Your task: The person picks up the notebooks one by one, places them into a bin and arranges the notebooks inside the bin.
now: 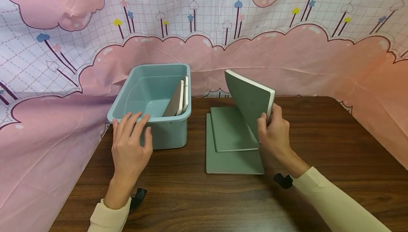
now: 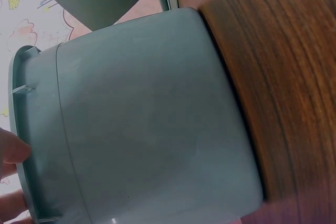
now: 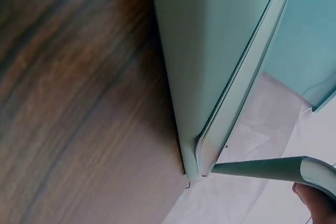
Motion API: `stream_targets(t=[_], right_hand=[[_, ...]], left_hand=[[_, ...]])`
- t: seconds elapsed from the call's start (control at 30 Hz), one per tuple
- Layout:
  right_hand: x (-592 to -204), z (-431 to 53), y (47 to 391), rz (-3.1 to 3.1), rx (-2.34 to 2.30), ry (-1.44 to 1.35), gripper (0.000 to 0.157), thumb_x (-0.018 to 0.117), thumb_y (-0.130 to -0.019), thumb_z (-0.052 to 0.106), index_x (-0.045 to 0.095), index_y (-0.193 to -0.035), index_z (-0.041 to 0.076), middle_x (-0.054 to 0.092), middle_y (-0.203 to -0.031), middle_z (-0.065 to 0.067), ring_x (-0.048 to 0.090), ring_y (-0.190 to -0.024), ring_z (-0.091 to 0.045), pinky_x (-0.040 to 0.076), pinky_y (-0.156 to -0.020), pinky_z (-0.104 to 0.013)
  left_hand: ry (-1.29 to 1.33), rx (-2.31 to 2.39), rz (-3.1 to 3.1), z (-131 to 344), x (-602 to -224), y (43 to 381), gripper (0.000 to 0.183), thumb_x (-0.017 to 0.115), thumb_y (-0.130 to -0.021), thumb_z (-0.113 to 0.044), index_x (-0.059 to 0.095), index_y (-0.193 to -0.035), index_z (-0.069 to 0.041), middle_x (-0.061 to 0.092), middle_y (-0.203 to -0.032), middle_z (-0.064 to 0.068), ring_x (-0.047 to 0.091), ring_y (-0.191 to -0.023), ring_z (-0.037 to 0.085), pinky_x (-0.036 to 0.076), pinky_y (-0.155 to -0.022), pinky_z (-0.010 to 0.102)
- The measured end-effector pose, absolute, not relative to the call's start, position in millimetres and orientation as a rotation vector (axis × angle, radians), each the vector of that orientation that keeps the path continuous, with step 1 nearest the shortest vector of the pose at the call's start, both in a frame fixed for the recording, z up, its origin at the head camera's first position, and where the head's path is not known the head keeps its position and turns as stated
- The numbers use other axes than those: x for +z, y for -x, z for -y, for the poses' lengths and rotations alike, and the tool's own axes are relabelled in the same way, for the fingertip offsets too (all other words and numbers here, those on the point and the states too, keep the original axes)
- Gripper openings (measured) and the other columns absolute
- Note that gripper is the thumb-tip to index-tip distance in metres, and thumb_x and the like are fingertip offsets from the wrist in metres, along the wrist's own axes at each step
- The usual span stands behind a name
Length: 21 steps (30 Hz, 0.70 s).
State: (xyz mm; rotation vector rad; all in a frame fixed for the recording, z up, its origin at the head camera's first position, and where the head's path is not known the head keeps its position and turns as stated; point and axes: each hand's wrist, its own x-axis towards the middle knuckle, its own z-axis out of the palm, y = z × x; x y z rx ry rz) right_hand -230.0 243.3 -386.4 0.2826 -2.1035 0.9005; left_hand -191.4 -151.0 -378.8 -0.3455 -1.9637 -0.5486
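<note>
My right hand [image 1: 275, 133] pinches a green notebook [image 1: 247, 99] by its right edge, thumb on the cover. This notebook stands tilted, raised over two more green ones. Of those, the upper notebook [image 1: 231, 129] lies on the lower notebook [image 1: 234, 163], set back a little from its front edge. A blue plastic bin [image 1: 165, 134] stands to their left. Over its front rim lie the extended fingers of my left hand [image 1: 129, 150]; fingertips [image 2: 14, 148] also show at the rim in the left wrist view. Thin books [image 1: 174, 101] lean against the bin's right inner wall.
Everything stands on a dark wooden table [image 1: 191, 196]. A patterned pink and white cloth [image 1: 204, 58] hangs behind it and along both sides. The bin is close to the table's left edge. Black straps [image 1: 283, 181] show at both wrists.
</note>
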Motion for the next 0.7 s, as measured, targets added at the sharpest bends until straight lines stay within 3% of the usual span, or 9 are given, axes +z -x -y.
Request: stream_targets(t=[0.2,0.57,0.7], right_hand=[[-384.6,-241.3,230.1,2.071,0.92,-0.142,0.035,0.056,-0.098,0.007,0.057,-0.129,-0.01,0.075,-0.083,-0.029,0.073,-0.063,-0.036,0.038,-0.054,-0.009],[-382.2,-243.8,233.1,2.047,0.965,-0.042,0.035,0.054,-0.1,0.008,0.058,-0.129,-0.01,0.076,-0.084,-0.027,0.07,-0.064,-0.032,0.036,-0.054,-0.006],[-381.7,-244.8,233.8,2.045,0.944,-0.043,0.035,0.055,-0.099,0.009,0.059,-0.129,-0.01,0.076,-0.08,-0.024,0.066,-0.059,-0.02,0.036,-0.052,-0.006]], left_hand=[[0.346,-0.548,1.962,150.7,-377.8,190.7,0.033,0.069,-0.095,-0.008,0.076,-0.127,-0.006,0.073,-0.133,0.018,0.06,-0.136,0.044,0.031,-0.12,0.076],[0.347,-0.55,1.969,150.1,-377.2,189.1,0.032,0.069,-0.096,-0.009,0.076,-0.128,-0.005,0.073,-0.133,0.019,0.06,-0.136,0.044,0.031,-0.12,0.076],[0.347,-0.546,1.967,150.2,-377.3,189.3,0.032,0.069,-0.096,-0.008,0.076,-0.127,-0.006,0.073,-0.133,0.019,0.06,-0.136,0.044,0.031,-0.12,0.076]])
